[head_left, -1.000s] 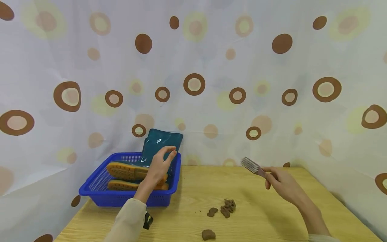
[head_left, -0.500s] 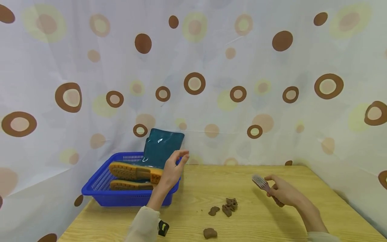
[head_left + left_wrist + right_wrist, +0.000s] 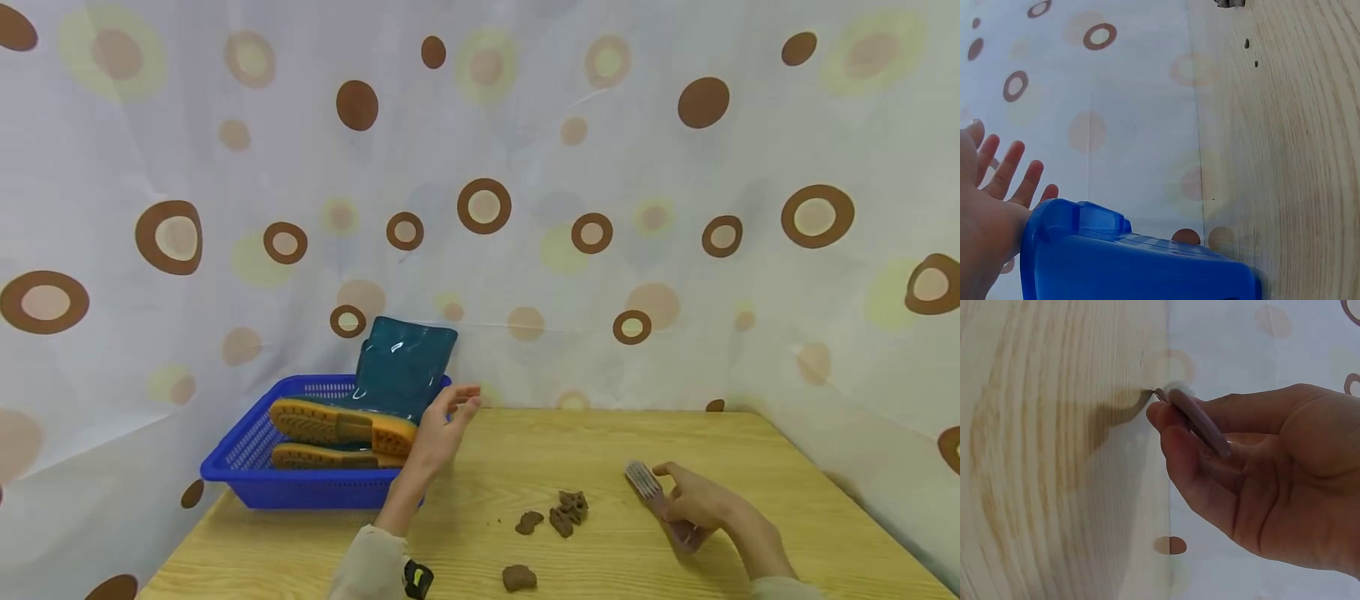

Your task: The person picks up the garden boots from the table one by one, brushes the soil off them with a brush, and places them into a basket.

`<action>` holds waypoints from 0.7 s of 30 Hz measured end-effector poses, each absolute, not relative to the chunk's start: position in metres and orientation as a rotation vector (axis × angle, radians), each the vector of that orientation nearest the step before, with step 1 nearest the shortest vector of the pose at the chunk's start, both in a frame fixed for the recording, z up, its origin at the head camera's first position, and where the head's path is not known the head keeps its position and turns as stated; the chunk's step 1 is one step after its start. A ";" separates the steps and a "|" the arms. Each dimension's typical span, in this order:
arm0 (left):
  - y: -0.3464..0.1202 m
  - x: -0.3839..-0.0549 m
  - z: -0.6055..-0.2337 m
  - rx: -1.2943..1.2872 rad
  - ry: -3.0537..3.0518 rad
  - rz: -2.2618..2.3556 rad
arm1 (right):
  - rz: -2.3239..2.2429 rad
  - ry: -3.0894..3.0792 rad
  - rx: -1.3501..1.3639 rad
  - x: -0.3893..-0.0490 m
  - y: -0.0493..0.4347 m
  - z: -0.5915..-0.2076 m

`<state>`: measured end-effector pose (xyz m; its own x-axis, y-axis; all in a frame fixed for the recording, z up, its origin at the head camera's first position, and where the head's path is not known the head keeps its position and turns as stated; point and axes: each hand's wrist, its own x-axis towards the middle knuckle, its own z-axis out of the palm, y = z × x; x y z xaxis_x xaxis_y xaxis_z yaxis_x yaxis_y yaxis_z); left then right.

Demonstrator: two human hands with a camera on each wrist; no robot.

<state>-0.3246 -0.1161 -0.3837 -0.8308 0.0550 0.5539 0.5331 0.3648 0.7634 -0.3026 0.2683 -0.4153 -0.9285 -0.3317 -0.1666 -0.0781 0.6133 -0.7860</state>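
My right hand grips a small scrubbing brush with pale bristles and a mauve-brown handle, low over the right side of the table. In the right wrist view, thumb and curled fingers hold the brush handle. My left hand holds nothing; its fingers are spread and relaxed in the left wrist view, beside the rim of a blue plastic basket. Inside the basket lie dark green rubber boots, their ochre soles facing front. The left forearm overlaps the basket's right front corner.
Brown clay-like lumps lie mid-table: a small cluster, a flat piece and a nearer piece. A spotted white curtain closes off the back and sides of the wooden table.
My right hand has come down toward the table with the brush, the brush swinging to a steeper slant. My left hand has drifted right, from over the boots to the basket's right edge.
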 end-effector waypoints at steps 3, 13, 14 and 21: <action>-0.115 -0.325 -0.384 -0.522 -2.194 -1.467 | -1.210 2.525 -0.319 -0.303 0.268 -0.416; -0.115 -0.325 -0.391 -0.560 -2.238 -1.425 | -0.950 2.595 -0.240 -0.299 0.264 -0.405; -0.115 -0.325 -0.391 -0.558 -2.241 -1.430 | -0.935 2.593 -0.239 -0.298 0.264 -0.403; -0.116 -0.321 -0.390 -0.547 -2.302 -1.426 | -0.865 2.669 -0.346 -0.297 0.264 -0.399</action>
<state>-0.3210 -0.1160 -0.3901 -0.8532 0.1274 0.5058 0.5097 0.4103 0.7562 -0.2973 0.2641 -0.3985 -0.9215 -0.3205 -0.2195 -0.1309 0.7882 -0.6013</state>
